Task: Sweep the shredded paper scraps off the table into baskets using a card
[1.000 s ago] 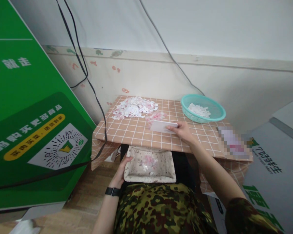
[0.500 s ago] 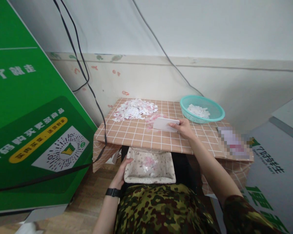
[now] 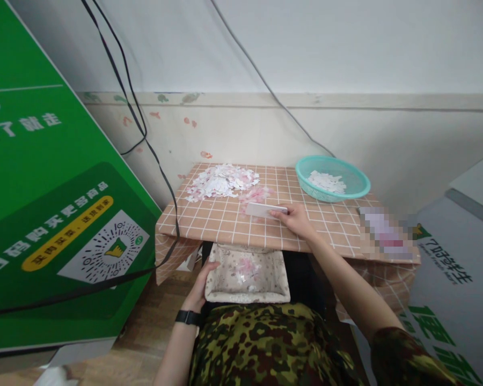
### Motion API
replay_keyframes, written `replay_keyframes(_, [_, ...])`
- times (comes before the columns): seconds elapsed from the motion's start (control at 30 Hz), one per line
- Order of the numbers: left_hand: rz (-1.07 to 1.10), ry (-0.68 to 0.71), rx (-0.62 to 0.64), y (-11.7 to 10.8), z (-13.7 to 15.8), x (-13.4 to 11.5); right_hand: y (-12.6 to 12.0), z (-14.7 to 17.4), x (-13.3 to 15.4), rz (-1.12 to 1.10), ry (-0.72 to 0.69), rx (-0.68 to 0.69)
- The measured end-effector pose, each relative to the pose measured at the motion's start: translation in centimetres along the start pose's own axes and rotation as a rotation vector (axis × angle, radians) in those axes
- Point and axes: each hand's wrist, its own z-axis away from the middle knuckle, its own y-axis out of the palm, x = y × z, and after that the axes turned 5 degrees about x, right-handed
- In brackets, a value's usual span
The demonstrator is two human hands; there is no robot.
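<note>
Head cam: I see the right hand (image 3: 294, 220) pinching a white slab (image 3: 260, 209) by its right end, thumb on the near face. Slab is over the tabletop (image 3: 225, 228), beside the pink bits (image 3: 256, 193); can't tell if its lower edge touches. Left hand (image 3: 202, 280) grips the left wall of the patterned bin (image 3: 282, 276), thumb over the rim, other fingers hidden from me. Bin is at lap level, just below the tabletop's front edge. Scrap pile (image 3: 221, 182) back left, teal colander (image 3: 360, 186) with white pieces (image 3: 327, 182) back right.
</note>
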Motion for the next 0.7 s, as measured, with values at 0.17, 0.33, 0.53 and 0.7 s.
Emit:
replay_keyframes(0.17, [0.015, -0.029, 0.024, -0.2, -0.1, 0.1, 0.9, -1.1, 0.2, 0.005, -0.021, 0.038])
replay_keyframes(0.33, [0.018, -0.047, 0.011, 0.1, 0.0, -0.1, 1.2, -2.1, 0.9, -0.002, -0.087, 0.065])
replay_keyframes(0.53, [0.007, 0.027, 0.015, 0.1, 0.1, -0.2, 1.6, -1.9, 1.4, -0.001, -0.089, 0.053])
replay_keyframes(0.7, [0.003, 0.030, 0.019, -0.1, 0.0, 0.0, 0.1, -2.1, 0.3, -0.019, -0.073, 0.109])
